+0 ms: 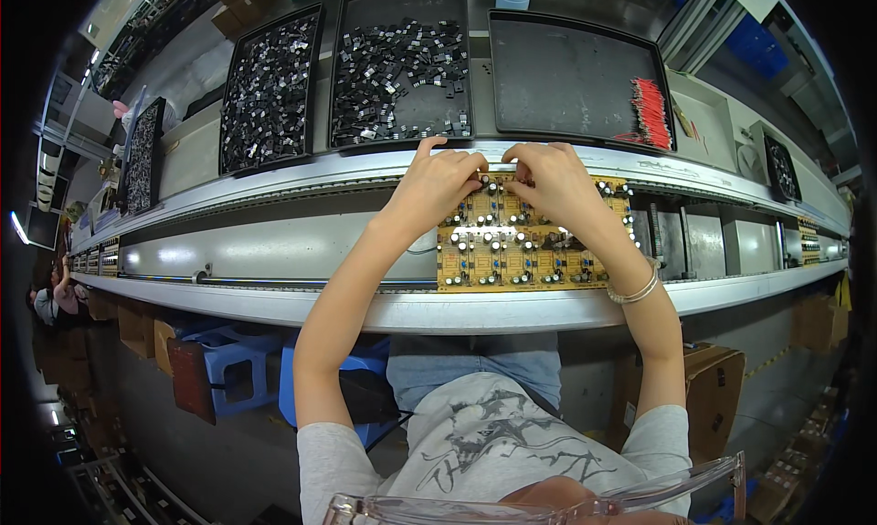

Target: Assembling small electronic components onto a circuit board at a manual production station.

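A yellow-brown circuit board panel (525,274) lies across the conveyor rails in front of me. Rows of small capacitors and other parts stand up from it. My left hand (438,189) is at the panel's far left corner, its thumb and fingers pinched together beside a capacitor. My right hand (555,185) is over the far middle edge, fingers curled and thumb tucked in. Whatever either hand's fingertips hold is too small or hidden to make out. The right forearm covers part of the panel's right side.
Beyond the conveyor rail (274,180) stand a narrow black tray (316,78) and a wider one (470,59), both with black components. A third tray (566,78) has red-sleeved parts (650,114) at its right. Blue stools (242,356) and a cardboard box (717,393) stand below.
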The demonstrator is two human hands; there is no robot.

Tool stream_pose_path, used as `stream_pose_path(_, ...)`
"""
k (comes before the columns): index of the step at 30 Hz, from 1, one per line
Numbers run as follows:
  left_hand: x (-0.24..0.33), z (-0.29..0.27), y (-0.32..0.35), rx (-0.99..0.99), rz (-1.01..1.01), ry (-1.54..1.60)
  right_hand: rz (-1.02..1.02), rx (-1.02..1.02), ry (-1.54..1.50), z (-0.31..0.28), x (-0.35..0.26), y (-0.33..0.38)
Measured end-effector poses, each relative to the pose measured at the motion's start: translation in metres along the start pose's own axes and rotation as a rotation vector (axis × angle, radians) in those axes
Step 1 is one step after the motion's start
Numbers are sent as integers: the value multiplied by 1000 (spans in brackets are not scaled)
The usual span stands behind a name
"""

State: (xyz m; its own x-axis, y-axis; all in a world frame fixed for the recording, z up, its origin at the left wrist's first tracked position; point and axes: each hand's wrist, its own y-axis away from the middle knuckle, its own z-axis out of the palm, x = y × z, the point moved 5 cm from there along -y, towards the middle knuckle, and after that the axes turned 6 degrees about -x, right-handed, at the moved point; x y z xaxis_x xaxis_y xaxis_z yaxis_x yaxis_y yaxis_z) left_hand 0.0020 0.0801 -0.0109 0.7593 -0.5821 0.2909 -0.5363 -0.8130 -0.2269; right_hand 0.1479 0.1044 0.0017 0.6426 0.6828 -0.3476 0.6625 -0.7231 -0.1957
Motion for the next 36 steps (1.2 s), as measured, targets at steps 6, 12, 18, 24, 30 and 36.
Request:
stream_pose_path(6, 1, 6, -4, 10, 21, 23, -33, 121, -72, -8, 2, 4)
stream_pose_path(12, 6, 7, 0, 23, 47, -103, -35, 193, -253, -25, -2, -5)
stream_pose_path(18, 11, 4, 1, 58, -16, -185, -44, 320, -404, -39, -6, -60)
stream_pose_path(24, -22, -36, 9, 140, -119, -92, -125, 48, -126, 14, -26, -144)
stream_pose_path(30, -93, -81, 40, 463, -399, 15, -108, -60, -36, 54, -45, -173)
stream_pose_path(36, -111, -82, 48, 665, -400, -19, -32, -128, -27, 56, -35, -168)
